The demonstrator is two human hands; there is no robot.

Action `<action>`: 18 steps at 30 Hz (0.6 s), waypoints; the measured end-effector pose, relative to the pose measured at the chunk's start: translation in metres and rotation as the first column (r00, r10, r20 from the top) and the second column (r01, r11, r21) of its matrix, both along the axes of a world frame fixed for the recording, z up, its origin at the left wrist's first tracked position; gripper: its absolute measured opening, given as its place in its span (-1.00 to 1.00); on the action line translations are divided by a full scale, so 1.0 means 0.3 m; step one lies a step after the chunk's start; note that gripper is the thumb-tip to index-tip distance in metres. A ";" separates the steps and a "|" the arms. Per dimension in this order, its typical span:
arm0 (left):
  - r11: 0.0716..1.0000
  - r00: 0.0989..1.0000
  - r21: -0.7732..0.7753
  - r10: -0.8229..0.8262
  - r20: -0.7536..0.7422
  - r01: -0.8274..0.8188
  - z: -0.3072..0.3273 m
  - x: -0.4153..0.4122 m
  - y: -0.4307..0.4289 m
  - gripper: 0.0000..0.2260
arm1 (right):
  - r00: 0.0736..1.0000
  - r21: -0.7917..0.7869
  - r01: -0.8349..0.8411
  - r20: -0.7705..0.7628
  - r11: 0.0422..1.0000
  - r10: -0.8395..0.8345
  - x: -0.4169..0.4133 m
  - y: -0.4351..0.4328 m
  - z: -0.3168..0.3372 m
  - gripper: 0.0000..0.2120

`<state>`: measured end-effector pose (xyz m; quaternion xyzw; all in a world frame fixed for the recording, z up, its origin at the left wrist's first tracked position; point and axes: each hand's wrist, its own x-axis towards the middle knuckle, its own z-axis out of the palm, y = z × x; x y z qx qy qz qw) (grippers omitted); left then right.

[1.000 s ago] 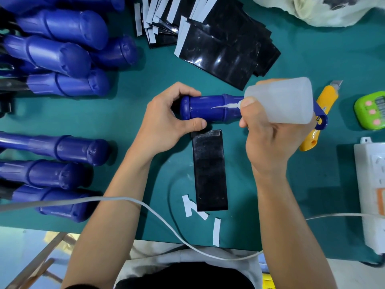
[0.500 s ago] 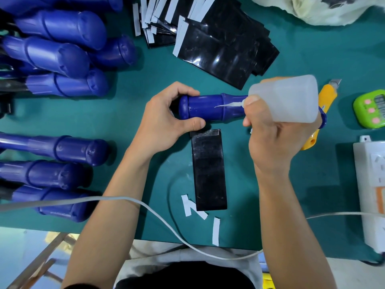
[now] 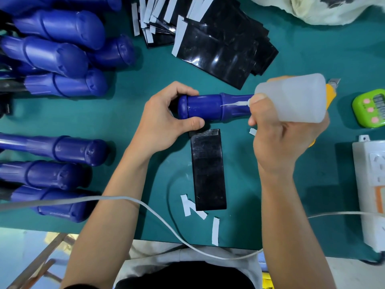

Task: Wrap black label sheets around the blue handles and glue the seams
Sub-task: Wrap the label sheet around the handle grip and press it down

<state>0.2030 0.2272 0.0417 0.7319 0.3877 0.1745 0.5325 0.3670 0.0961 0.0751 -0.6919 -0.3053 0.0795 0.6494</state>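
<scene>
A blue handle (image 3: 210,108) lies sideways at the table's middle. My left hand (image 3: 166,122) grips its rounded left end, thumb below and fingers over the top. My right hand (image 3: 285,140) holds a translucent glue bottle (image 3: 291,99) tipped leftward, its thin nozzle touching the handle near the collar. One black label sheet (image 3: 208,170) lies flat just below the handle, its top edge under it. A heap of black label sheets (image 3: 220,46) with white strips sits at the back.
Several blue handles (image 3: 58,57) are piled at the left, more (image 3: 56,151) lower left. A yellow utility knife (image 3: 331,90) lies behind the bottle. A green timer (image 3: 368,111) and white power strip (image 3: 370,184) stand at right. White paper strips (image 3: 191,207) and a white cable (image 3: 158,213) lie near the front edge.
My right hand has drawn the glue bottle a little to the right along the handle. My left hand and the handle have stayed in place.
</scene>
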 end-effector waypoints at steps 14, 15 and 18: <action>1.000 1.000 -0.002 0.000 0.001 0.000 -0.005 -0.002 -0.002 -0.56 | 0.653 0.167 0.060 -0.752 0.984 0.088 0.045 -0.005 0.092 -0.96; 1.000 1.000 0.000 -0.002 0.003 0.002 -0.004 -0.002 -0.002 -0.56 | 0.612 0.169 0.023 -0.782 0.985 0.120 0.056 -0.007 0.100 -0.94; 1.000 1.000 0.015 -0.007 0.006 0.007 -0.006 -0.003 -0.002 -0.56 | 0.563 0.143 -0.114 -0.806 0.983 0.182 0.102 -0.004 0.128 -0.89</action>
